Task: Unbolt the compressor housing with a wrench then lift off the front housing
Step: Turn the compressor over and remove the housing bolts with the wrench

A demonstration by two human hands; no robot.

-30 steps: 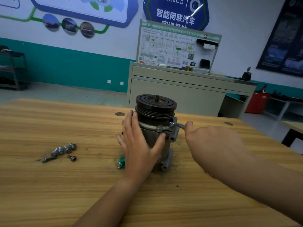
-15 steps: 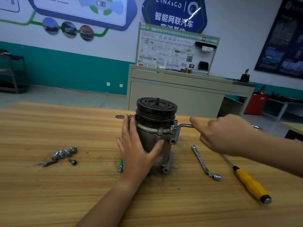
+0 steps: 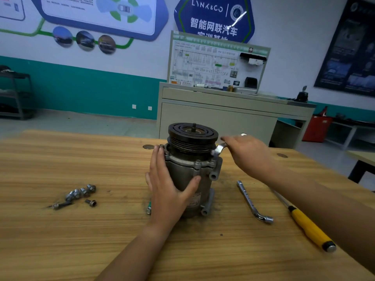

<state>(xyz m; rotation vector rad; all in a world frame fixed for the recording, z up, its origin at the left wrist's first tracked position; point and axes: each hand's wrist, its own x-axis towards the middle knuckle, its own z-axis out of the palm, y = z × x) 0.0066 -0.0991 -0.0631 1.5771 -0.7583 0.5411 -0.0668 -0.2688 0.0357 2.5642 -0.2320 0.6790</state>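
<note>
While the bolts (image 3: 81,194) taken out so far lie in a loose heap at the left of the table (image 3: 60,250), well apart from the work, the unbolting step looks to be in hand and unfinished.

The left hand (image 3: 168,185) braces the compressor (image 3: 182,171), which stands upright near mid-table with its pulley on top. The fingers are straight up the left side, the thumb spread across the front, pressing rather than clasping. Several bolt heads show around the flange, so the front housing (image 3: 174,154) is on and not ready to lift.

At the flange's right side the wrench (image 3: 219,149) sits on one of those bolts, its handle running up and away under the right hand (image 3: 249,155). That hand lies over the handle and is blurred. I cannot tell whether the fingers curl round it or only push.

Further right a second wrench (image 3: 251,201) and a screwdriver (image 3: 310,228) lie flat, untouched.

The next move likely calls for a firm swing of the handle with the body held against turning, then resetting the wrench, bolt by bolt.
</note>
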